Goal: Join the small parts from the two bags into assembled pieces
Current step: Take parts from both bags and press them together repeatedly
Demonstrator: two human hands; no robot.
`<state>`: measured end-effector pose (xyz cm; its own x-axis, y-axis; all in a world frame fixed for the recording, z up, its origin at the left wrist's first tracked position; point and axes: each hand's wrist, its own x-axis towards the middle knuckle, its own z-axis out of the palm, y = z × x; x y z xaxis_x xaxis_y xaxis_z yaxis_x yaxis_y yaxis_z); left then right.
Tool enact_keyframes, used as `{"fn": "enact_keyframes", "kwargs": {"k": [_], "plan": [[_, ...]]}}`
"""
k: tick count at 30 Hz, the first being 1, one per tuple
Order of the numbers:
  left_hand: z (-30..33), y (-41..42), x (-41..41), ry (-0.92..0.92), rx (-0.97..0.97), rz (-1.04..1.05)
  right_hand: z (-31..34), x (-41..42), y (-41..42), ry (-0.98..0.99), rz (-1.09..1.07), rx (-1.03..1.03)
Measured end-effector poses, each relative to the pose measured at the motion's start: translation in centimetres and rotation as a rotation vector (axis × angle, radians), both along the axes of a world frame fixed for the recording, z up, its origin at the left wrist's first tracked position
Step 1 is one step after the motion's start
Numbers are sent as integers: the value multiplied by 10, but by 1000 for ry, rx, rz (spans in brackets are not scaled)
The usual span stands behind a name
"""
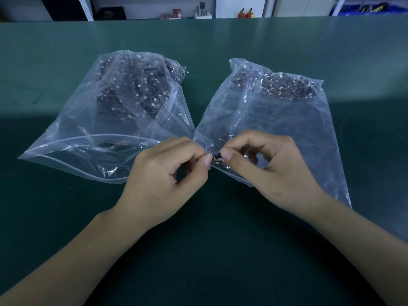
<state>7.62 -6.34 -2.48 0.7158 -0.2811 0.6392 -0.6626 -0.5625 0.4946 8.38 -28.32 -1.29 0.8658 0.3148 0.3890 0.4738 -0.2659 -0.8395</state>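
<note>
left bag (106, 120): on table (220, 250), parts inside
right bag (276, 111): just beside it
hands (161, 180): in front, between bags

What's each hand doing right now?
Left hand: pinches the small dark part.
Right hand: pinches the same part from its other end.

A dark green tabletop (220, 250) fills most of the frame; two red extinguishers (245, 13) stand at top centre, behind its far edge.
</note>
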Motion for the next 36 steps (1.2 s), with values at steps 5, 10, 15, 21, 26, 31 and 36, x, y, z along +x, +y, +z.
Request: {"fn": "enact_keyframes", "kwargs": {"k": [5,10,15,21,26,31,36], "plan": [[-2,0,0,3,12,1,-2,1,-1,-10,-7,-16],[-3,2,3,18,-95,35,-3,6,-3,-23,-65,-18],[0,5,4,-23,-185,81,-4,9,-8,-197,-115,-316],[0,4,3,-45,-144,70,-3,12,-15,-288,-152,-586],[-2,2,1,-77,-68,-69,-6,14,-15,-320,-212,-456],[-9,-4,2,-156,71,-88,-7,15,-15,-360,-236,-400],[-13,-2,6,-256,182,106,-8,14,-14,-353,-241,-382]]}}
